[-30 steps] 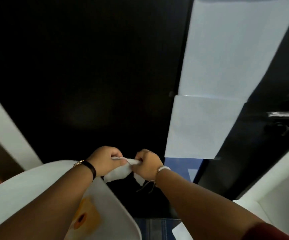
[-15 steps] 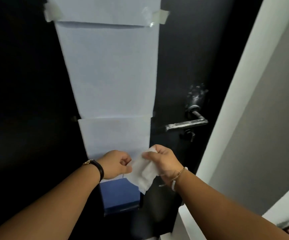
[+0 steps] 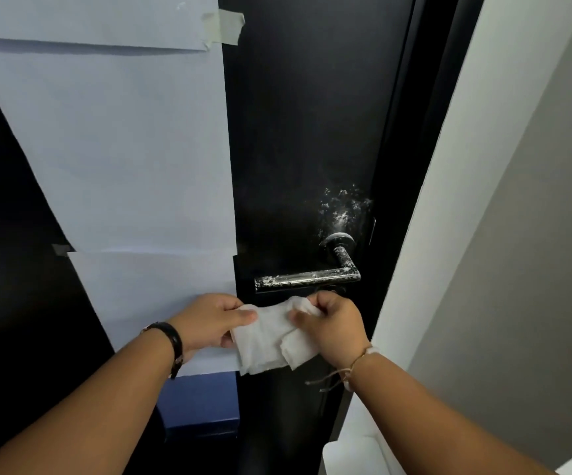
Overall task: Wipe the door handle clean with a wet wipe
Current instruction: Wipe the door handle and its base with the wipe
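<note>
A black lever door handle (image 3: 307, 280), speckled with white residue, sticks out from the black door (image 3: 305, 114) and points left. White specks also mark the door just above its round base. Just below the handle I hold a white wet wipe (image 3: 271, 337) spread between both hands. My left hand (image 3: 209, 323) pinches its left edge, and my right hand (image 3: 334, 320) grips its upper right corner. The wipe hangs partly unfolded and does not touch the handle.
Large white paper sheets (image 3: 123, 149) are taped over the door's left part, with a blue panel (image 3: 199, 399) below them. A white door frame (image 3: 449, 166) and a grey wall (image 3: 534, 234) stand close on the right. A white ledge (image 3: 349, 454) lies at the bottom right.
The view has swung right and closer to the door, so the handle is now central. My hands have risen to just under the handle, and the wipe is spread wider between them.
</note>
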### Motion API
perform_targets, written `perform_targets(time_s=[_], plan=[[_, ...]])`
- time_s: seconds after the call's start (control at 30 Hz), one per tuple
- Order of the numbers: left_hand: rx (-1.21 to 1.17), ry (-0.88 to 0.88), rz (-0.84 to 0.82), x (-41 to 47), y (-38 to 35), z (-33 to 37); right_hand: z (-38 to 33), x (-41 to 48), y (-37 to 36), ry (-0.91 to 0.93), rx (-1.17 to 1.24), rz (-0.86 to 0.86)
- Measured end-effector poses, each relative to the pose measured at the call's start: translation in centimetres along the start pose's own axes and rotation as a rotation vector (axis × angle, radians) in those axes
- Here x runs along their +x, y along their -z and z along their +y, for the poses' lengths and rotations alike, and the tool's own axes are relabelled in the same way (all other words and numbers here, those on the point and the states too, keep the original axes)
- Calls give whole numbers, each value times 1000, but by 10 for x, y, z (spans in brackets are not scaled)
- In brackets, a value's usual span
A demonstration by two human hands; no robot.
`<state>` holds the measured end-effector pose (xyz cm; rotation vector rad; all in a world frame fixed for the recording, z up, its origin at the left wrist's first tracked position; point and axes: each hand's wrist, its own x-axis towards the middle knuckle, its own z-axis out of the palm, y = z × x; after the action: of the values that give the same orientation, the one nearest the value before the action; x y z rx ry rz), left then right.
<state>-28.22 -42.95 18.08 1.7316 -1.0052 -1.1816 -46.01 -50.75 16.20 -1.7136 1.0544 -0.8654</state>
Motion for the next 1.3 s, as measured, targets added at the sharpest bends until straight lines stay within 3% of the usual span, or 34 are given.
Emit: perform_targets(time_s=[0.2, 0.3, 0.4, 0.47, 0.53, 0.6, 0.7, 0.8, 1.0, 1.3], plan=[[-69, 80, -68, -5, -11, 6, -15, -19, -24, 85, 12, -214], [-145, 93, -158, -10, -3, 15, -16, -19, -30, 206, -198, -104], [-53, 93, -230, -15, 12, 25, -21, -20, -25, 314, -324, -19], [112, 64, -187, -16, 21, 30, -30, -25, -17, 364, -382, -15], [243, -23, -40, -13, 26, 32, -46, -31, -7, 374, -390, -5], [273, -160, 105, -9, 30, 32, -62, -36, 3, 409, -334, 49], [216, -362, 194, -7, 28, 33, -79, -33, 18, 486, -279, 184], [137, -462, 201, -5, 24, 36, -84, -22, 19, 603, -400, 271], [61, -462, 132, -1, 19, 33, -61, -16, -6, 642, -759, 250], [-6, -456, 106, 3, 19, 29, -42, -23, -23, 733, -960, 298]])
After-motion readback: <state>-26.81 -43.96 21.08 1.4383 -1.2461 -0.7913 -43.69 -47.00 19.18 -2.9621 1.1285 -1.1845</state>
